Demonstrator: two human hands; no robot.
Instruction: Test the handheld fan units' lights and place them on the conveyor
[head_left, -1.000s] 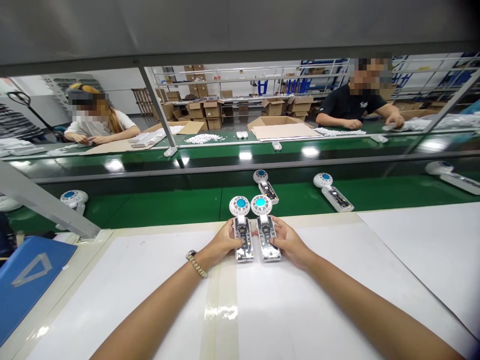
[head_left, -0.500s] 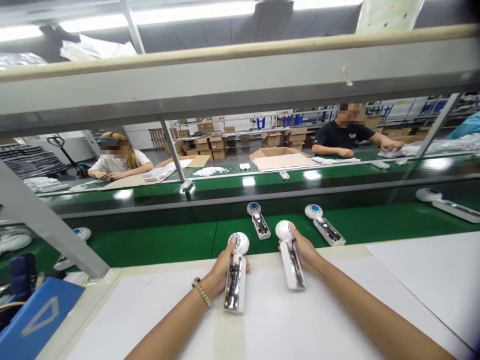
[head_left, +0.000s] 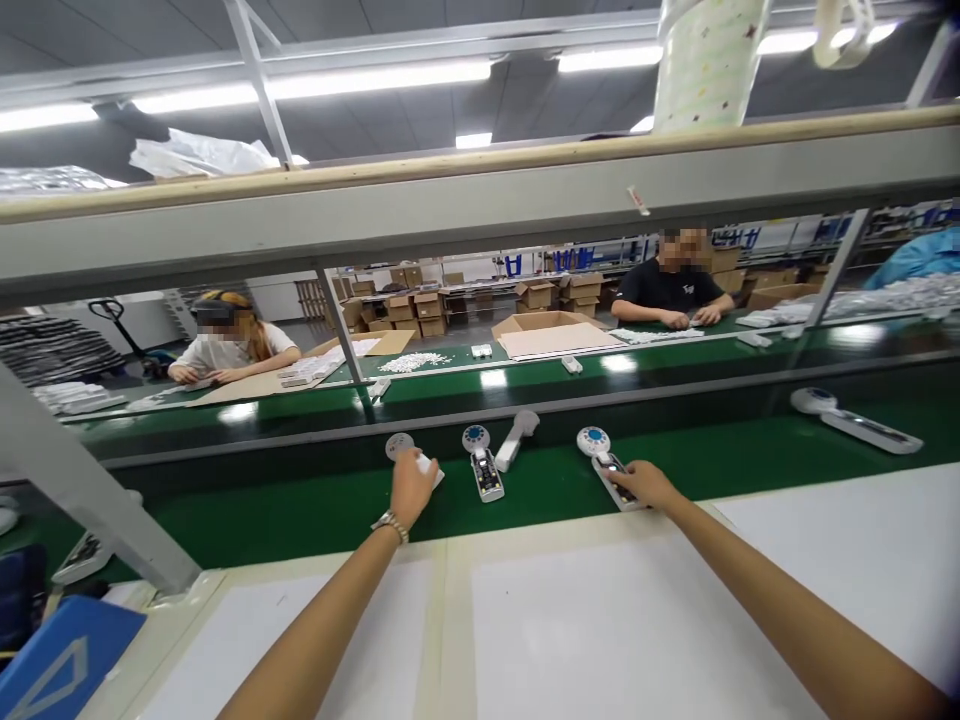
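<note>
On the green belt, my left hand [head_left: 412, 487] has its fingers closed around the handle of a white round-headed handheld device [head_left: 400, 446]; the hand covers most of that handle. My right hand [head_left: 646, 486] grips the open handle of another such device [head_left: 594, 441], which has a blue ring on its head and a circuit board showing. Between the hands lie two more: an open-handled device [head_left: 486, 474] with its board visible, and a plain white device [head_left: 516, 440] tilted beside it.
Another device [head_left: 862, 424] lies on the belt at right. White sheets [head_left: 585, 610] cover the near table. A slanted metal post [head_left: 97, 480] and a blue folder [head_left: 71, 650] stand at left. Across the line, two people [head_left: 667, 285] work with small white parts.
Both hands have moved from above the table edge out over the belt. The right hand has let go of its device, which lies on the belt, and has taken hold of another.
</note>
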